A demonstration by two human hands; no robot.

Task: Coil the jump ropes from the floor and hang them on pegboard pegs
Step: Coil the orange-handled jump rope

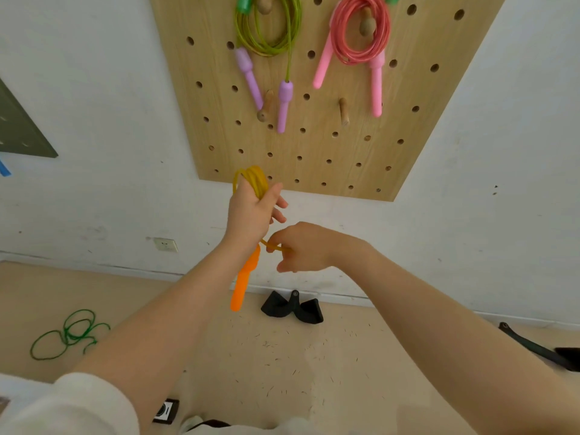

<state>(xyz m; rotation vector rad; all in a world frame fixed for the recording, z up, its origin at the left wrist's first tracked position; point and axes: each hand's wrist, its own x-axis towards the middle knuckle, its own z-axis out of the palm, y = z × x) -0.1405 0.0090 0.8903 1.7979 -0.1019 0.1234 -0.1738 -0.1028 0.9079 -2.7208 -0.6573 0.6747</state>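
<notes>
Here the left hand (251, 215) grips one yellow rope coil (252, 180), its orange handle (243, 279) dangling at six o'clock; the right hand's (306, 248) fingers pinch a strand. Two coiled ropes, green (266, 29) and pink (361, 32), hang on the pegboard (345, 146) at twelve o'clock. One green rope (70, 335) lies on the floor (282, 356) at eight o'clock.

The top edge cuts off the light wooden pegboard (329, 146), the peg under the coiled lime-green rope with lilac handles (266, 36), and two green handles. The closed left hand (251, 215) hides most of the yellow rope coil (254, 180), and only one orange handle (243, 281) shows. The right hand (301, 249) hides the strand's end in its fingers.
</notes>
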